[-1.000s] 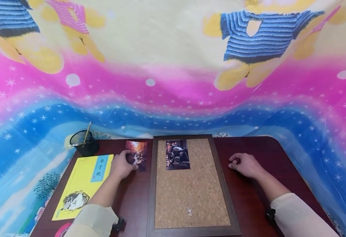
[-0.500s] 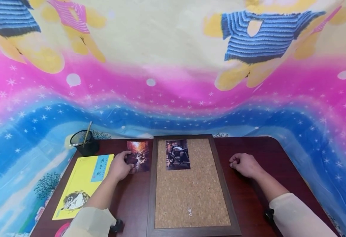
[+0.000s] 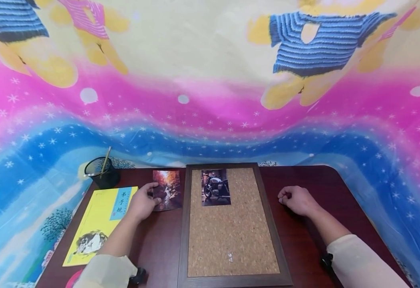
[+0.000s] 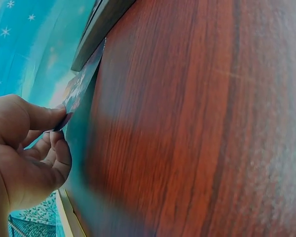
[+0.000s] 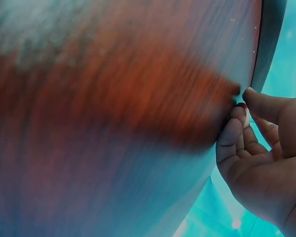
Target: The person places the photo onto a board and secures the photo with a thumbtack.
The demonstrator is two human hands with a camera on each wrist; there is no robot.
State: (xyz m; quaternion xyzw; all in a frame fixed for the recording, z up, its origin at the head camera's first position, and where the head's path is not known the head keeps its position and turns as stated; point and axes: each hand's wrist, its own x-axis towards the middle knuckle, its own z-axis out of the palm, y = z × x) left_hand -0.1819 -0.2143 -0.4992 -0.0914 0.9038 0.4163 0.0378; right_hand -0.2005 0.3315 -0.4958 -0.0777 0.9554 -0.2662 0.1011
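My left hand (image 3: 143,203) pinches the left edge of an autumn-stream photo print (image 3: 168,192) between thumb and fingers. In the left wrist view this photo (image 4: 84,81) is tilted, its near edge raised off the table. Just to its right lies a framed cork board (image 3: 227,236). A motorcycle photo (image 3: 215,190) lies on the upper left part of the cork. On the other side of the board, my right hand (image 3: 299,201) rests at the dark red table, fingers loosely curled. The right wrist view shows that hand (image 5: 261,148) with nothing visible in its fingers.
A yellow book (image 3: 98,224) lies left of my left forearm, with a black mesh pen cup (image 3: 105,178) behind it. A pink round thing (image 3: 74,279) is partly hidden by the sleeve. A tiny whitish thing (image 3: 230,257) sits low on the cork.
The autumn photo has turned more face-up towards the head camera, and its lower edge has come slightly nearer. My left hand has shifted a little left. The right hand has stayed put.
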